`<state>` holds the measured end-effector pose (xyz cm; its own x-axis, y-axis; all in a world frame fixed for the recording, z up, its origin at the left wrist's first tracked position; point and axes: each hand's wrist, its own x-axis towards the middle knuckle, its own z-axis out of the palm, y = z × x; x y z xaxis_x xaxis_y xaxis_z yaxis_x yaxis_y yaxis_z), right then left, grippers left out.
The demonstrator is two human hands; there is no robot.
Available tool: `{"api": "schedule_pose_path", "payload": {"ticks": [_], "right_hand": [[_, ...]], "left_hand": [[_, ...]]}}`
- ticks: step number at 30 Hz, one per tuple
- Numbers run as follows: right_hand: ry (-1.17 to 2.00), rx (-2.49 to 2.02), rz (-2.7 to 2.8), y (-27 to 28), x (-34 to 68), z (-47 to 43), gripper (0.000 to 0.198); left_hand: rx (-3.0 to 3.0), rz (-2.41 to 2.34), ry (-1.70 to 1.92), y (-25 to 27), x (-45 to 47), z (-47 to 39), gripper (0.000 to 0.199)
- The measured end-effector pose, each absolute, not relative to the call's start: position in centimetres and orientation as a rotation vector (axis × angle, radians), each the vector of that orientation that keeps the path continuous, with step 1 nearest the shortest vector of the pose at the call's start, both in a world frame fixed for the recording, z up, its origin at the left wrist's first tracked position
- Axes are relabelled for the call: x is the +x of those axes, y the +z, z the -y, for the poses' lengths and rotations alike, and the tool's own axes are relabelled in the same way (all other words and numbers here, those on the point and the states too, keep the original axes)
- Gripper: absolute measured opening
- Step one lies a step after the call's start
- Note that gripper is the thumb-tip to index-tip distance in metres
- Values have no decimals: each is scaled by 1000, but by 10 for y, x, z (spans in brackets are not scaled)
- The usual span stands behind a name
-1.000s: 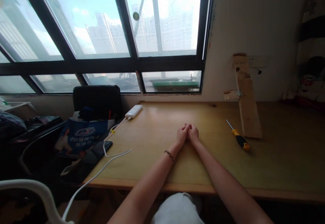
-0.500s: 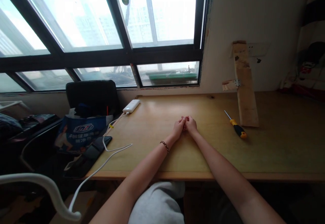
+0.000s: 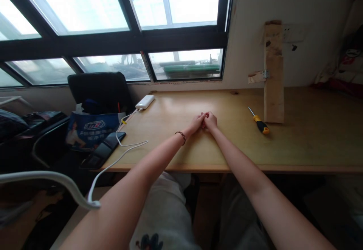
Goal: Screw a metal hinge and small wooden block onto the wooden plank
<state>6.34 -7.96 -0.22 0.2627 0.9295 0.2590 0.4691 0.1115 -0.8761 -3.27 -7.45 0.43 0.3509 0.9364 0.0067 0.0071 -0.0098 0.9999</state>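
Daylight from the window [image 3: 113, 40] blows out its panes and glares softly on the desk [image 3: 170, 106]; the lower corners sink into shadow, the right edge blurred.

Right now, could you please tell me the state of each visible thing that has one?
Bare left hand: touching the right
Bare right hand: touching the left
Yellow-and-black screwdriver: lying flat, unheld
Long pale wooden board: upright
White rectangular power bank: white cable plugged in
Black flat device: screen dark

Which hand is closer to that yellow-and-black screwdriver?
The right. The right hand is to the left of the screwdriver, not touching it; the left hand is farther left, against the right one.
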Motion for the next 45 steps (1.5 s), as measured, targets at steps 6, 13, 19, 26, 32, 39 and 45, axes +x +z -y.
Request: {"api": "schedule_pose_path", "payload": {"ticks": [6,13,19,26,32,39,45], "right_hand": [[556,-1523,1366,-2,63,81,29],[532,-1537,1361,0,62,83,27],[531,-1564,1353,0,61,82,27],[572,-1517,1352,-3,59,84,25],[709,-1371,1496,23,83,100,28],[-221,-1385,1332,73,272,113,22],[-389,-1631,863,28,406,101,26]], "left_hand": [[1431,-1013,960,4,-29,77,35],[1431,-1007,941,0,-30,72,35],[1439,-1038,943,-1,-31,70,35],[1450,-1074,960,4,-33,77,34],[1482,-1072,975,8,-36,90,41],[1505,-1261,1105,12,-9,93,38],[1358,-1023,1082,38,96,95,17]]}}
